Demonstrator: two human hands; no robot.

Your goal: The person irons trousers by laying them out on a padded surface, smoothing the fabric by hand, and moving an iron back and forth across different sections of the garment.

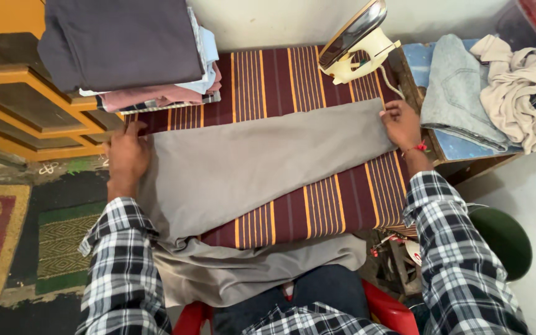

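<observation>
Striped cloth, maroon with orange lines, covers the work surface from the wall down to the person's lap. Grey fabric lies across it as a long folded band running left to right, slightly tilted; its lower part spills over the near edge and hangs down in front of the knees. Bare striped room shows above the band in the middle and below it toward the right corner.

Left hand lies flat, palm down, on the left end of the grey fabric at the cloth's left edge; fingers spread, pressing, nothing clasped. Right hand sits on the band's right end at the right edge of the cloth; fingers curled at the fabric's corner, but whether they pinch it I cannot tell.

Stack of folded clothes, dark grey on top, pale blue and pink beneath, takes the upper left corner, overhanging the cloth and close to the left hand. Yellow shelving stands just left of it.

Side table, to the right, bears loose garments: folded jeans and a crumpled beige piece.

Iron, cream body, stands on its heel at the upper right, just above the right hand.
</observation>
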